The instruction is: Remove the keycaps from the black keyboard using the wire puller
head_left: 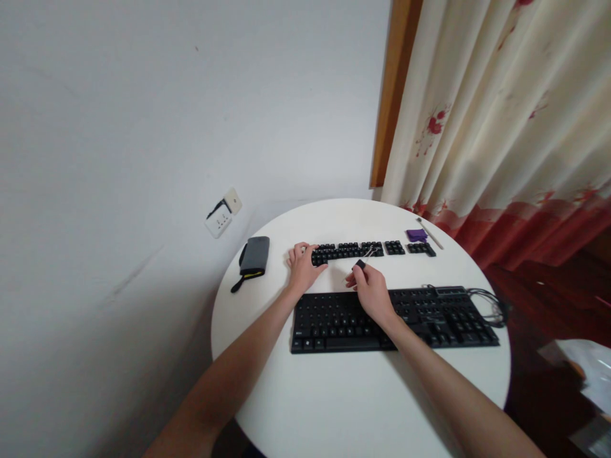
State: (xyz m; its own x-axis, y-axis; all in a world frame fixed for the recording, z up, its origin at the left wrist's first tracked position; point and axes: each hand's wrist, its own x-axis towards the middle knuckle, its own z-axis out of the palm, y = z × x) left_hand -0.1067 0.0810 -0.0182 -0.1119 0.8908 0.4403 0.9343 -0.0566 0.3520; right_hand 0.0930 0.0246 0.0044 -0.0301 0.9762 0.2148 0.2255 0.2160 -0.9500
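Observation:
My left hand (pixel 302 267) rests at the left end of the rows of loose black keycaps (pixel 348 252), its thumb and forefinger apart around the end caps. Whether it presses on them, I cannot tell. In my right hand (pixel 370 286) is a keycap puller with a black handle (pixel 361 264); its thin wire loops point up and right over the keycaps. Below that hand lies a black keyboard (pixel 353 342). Keycaps sit on its lower rows, while the upper left part shows small bare stems. My right wrist and forearm hide part of it.
A grey pouch (pixel 258 253) with a black strap lies at the left of the round white table (pixel 324 394). At the right are a purple cloth (pixel 417 235), a slim brush (pixel 432 235) and the coiled cable (pixel 496 312). A wall and curtain stand behind.

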